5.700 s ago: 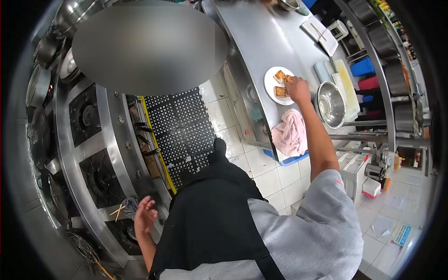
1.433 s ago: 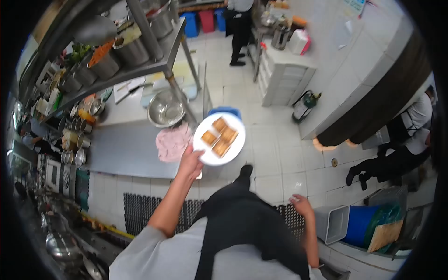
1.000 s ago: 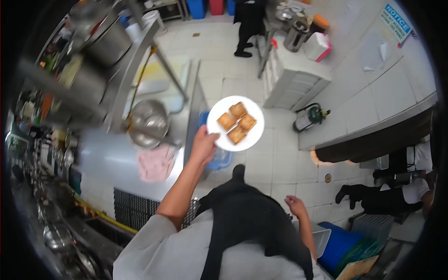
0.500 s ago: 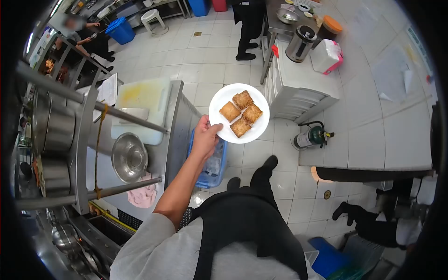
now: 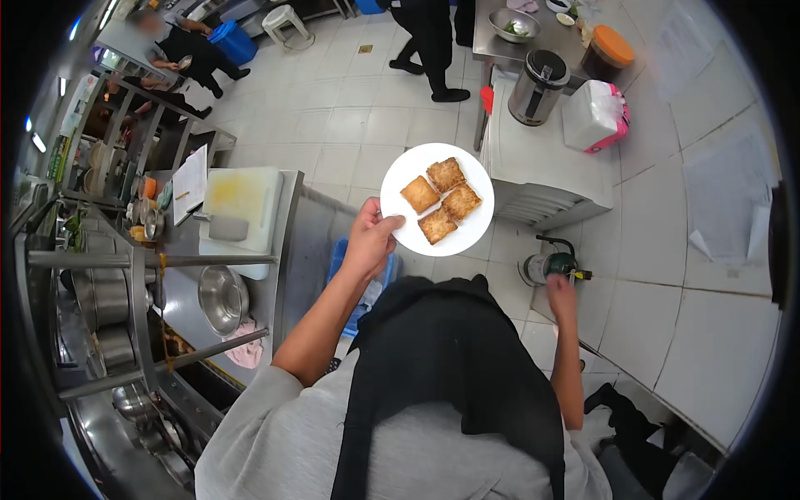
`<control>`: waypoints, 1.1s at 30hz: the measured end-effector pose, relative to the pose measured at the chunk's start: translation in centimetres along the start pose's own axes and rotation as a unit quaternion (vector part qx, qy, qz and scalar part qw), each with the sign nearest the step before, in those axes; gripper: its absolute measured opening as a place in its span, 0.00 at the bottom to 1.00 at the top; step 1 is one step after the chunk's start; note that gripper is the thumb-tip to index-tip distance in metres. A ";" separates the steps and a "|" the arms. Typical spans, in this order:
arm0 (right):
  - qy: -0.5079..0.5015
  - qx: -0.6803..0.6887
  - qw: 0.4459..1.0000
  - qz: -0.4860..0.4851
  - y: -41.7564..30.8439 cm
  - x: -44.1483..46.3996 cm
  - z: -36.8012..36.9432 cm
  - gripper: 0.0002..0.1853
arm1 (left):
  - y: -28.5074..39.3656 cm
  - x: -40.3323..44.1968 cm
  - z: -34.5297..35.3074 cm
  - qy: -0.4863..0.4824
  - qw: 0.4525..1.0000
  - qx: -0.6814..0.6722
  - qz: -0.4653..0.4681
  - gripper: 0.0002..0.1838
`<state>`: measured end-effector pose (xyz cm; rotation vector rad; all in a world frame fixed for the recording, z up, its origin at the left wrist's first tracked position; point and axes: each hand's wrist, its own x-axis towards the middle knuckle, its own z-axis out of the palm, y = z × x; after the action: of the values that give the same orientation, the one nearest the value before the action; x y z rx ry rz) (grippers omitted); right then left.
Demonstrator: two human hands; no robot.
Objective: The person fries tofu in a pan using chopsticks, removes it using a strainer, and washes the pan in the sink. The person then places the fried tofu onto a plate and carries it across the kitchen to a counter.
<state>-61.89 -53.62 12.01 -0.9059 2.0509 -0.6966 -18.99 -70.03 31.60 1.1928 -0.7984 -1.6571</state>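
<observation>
My left hand (image 5: 372,237) grips the left edge of a round white plate (image 5: 404,171), thumb on the rim and fingers beneath. Several browned square pieces of food (image 5: 460,202) lie close together on it, and the plate looks roughly level. My right hand (image 5: 562,296) hangs at the right, apart from the plate, in line with a fire extinguisher (image 5: 535,268) beyond it. Motion blur smears its fingers, and no held object shows there.
At left, a steel counter (image 5: 289,242) bears a cutting board (image 5: 260,196), a metal bowl (image 5: 223,300) and a pink cloth (image 5: 245,350). A blue bin (image 5: 354,308) stands beside it. At right is a white drawer cabinet (image 5: 542,179) with a metal canister (image 5: 538,87). Co-workers (image 5: 429,46) stand ahead.
Earlier the plate lay on the counter with my right hand at the food; now my left hand carries it. The counter has slid left in view, the cabinet is nearer, and my right hand has risen.
</observation>
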 end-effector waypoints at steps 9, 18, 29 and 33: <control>0.013 0.003 0.950 -0.312 -35.1 2.4 -0.9 0.16 | 1.4 7.4 3.7 -0.016 1.000 -0.011 0.000 0.11; -0.005 -0.047 0.959 -0.278 -40.6 11.6 1.9 0.17 | 5.2 23.6 2.1 -0.038 0.998 -0.038 -0.011 0.12; -0.194 -0.414 0.884 -0.093 -9.1 11.6 -0.6 0.15 | 5.5 55.7 1.5 0.061 0.998 0.000 -0.029 0.14; -0.321 -0.372 0.856 0.161 -3.7 -0.7 -4.2 0.12 | 5.5 66.0 4.0 0.055 0.998 -0.009 -0.004 0.14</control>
<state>-63.68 -54.60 17.30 -0.9813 1.7525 0.5838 -28.59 -133.35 14.33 1.2646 -0.7109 -1.5866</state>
